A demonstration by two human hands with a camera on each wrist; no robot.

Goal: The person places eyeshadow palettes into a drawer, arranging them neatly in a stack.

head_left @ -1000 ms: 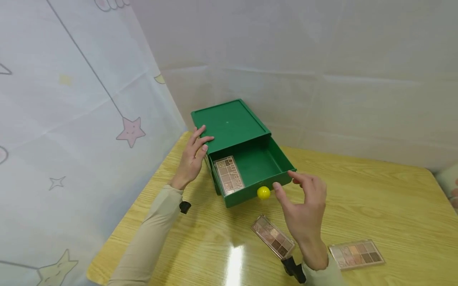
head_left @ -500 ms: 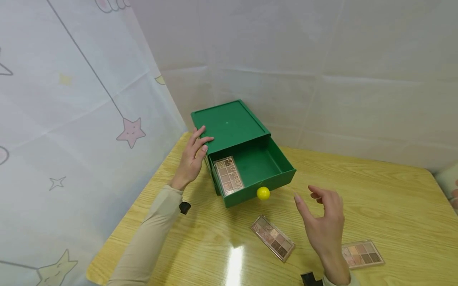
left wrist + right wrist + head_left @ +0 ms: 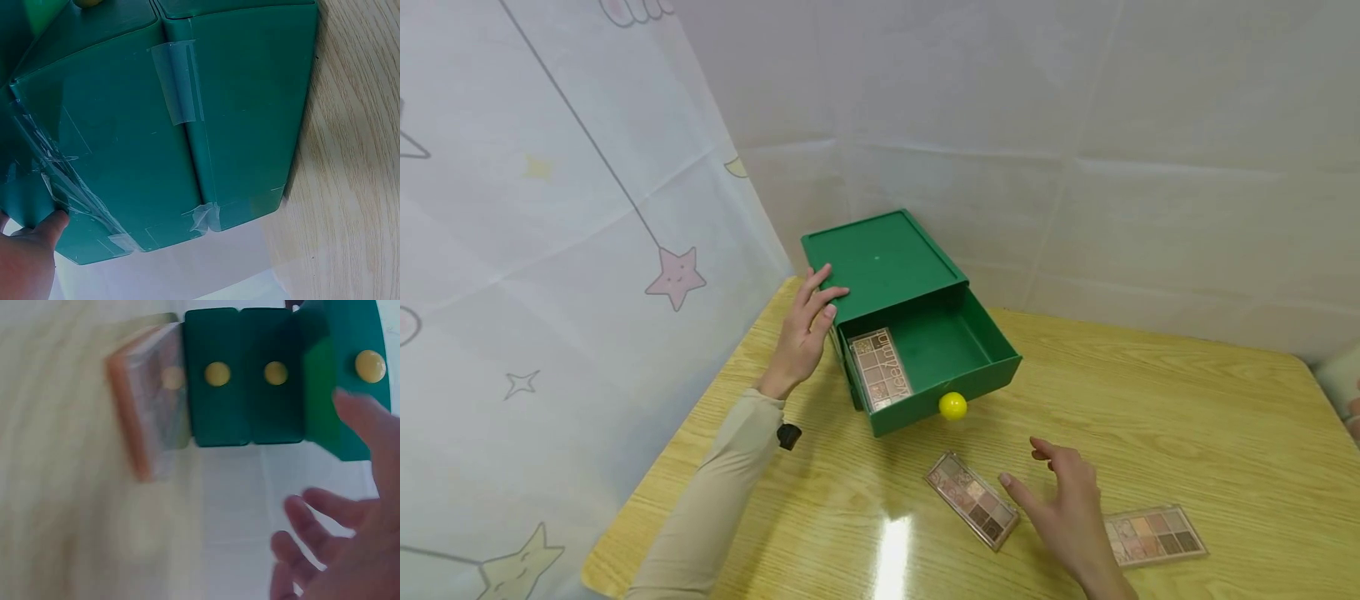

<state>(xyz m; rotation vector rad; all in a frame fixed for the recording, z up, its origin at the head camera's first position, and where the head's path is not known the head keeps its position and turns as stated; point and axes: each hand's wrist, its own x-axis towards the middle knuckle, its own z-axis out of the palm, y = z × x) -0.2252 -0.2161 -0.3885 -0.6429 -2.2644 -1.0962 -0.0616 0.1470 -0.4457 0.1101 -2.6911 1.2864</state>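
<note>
My left hand (image 3: 797, 337) rests on the left top edge of a green drawer cabinet (image 3: 887, 258), its fingers spread over the edge. In the left wrist view, the thumb (image 3: 53, 228) touches the cabinet's taped side (image 3: 125, 150). The top drawer (image 3: 951, 342) is pulled out, with one eyeshadow palette (image 3: 880, 367) lying along its left wall. My right hand (image 3: 1067, 508) hovers with nothing in its parted fingers, just right of a second eyeshadow palette (image 3: 973, 500) on the table. A third eyeshadow palette (image 3: 1157, 535) lies to its right, partly covered by the hand.
A yellow knob (image 3: 952, 406) sticks out from the pulled-out drawer. Lower drawers (image 3: 217, 409) with matching knobs show in the right wrist view. The wooden table (image 3: 1150, 400) meets pale cloth (image 3: 1075, 208) at the back and star-printed cloth (image 3: 587, 250) at the left.
My right hand has drawn away from the drawer's front right corner, first to the right, then down towards the palettes on the table. The left hand and the drawer stay put.
</note>
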